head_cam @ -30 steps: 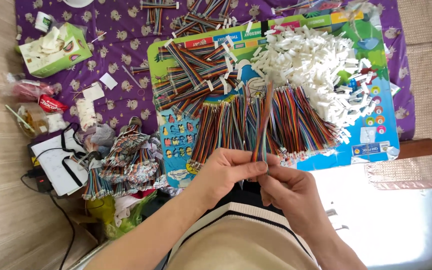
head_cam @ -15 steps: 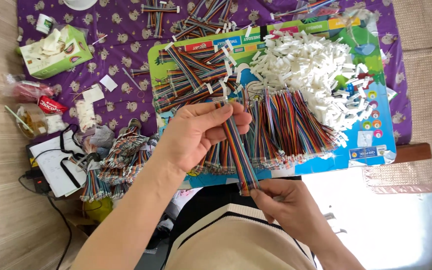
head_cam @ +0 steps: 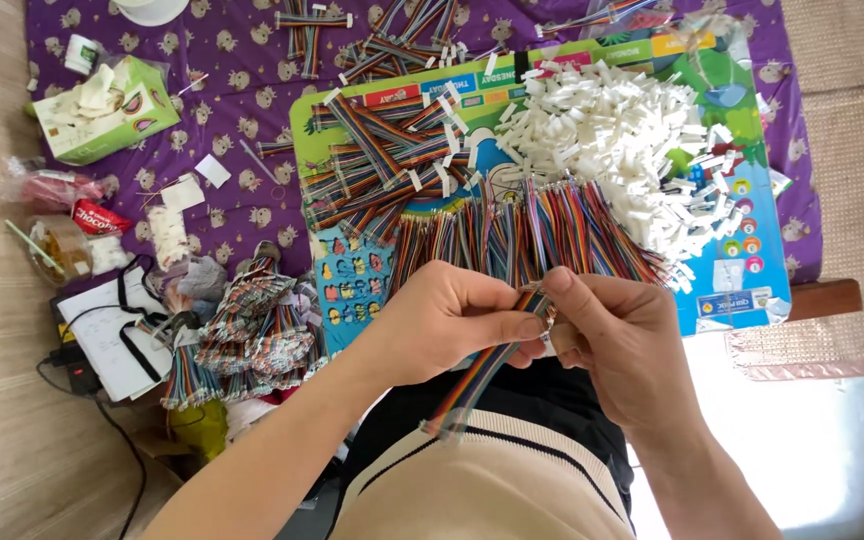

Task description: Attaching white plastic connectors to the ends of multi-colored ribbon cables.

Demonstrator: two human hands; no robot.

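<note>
My left hand (head_cam: pixel 449 320) and my right hand (head_cam: pixel 620 340) meet over my lap, both pinching the upper end of one rainbow ribbon cable (head_cam: pixel 472 385). The cable hangs down and left toward my striped shirt. Just beyond my fingers lies a fanned row of similar ribbon cables (head_cam: pixel 532 235) on a colourful board (head_cam: pixel 732 270). A heap of white plastic connectors (head_cam: pixel 622 140) sits on the board's far right part.
More cable bundles (head_cam: pixel 382 140) lie crossed on the board's left, and another pile (head_cam: pixel 252 335) rests by my left knee. A green tissue box (head_cam: pixel 102 110), snack wrappers (head_cam: pixel 92 215) and a notebook (head_cam: pixel 107 345) lie at the left on the purple cloth (head_cam: pixel 232 90).
My left hand came down from the cable row to meet my right hand. The cable, stretched between both hands half a second ago, now hangs from my fingertips.
</note>
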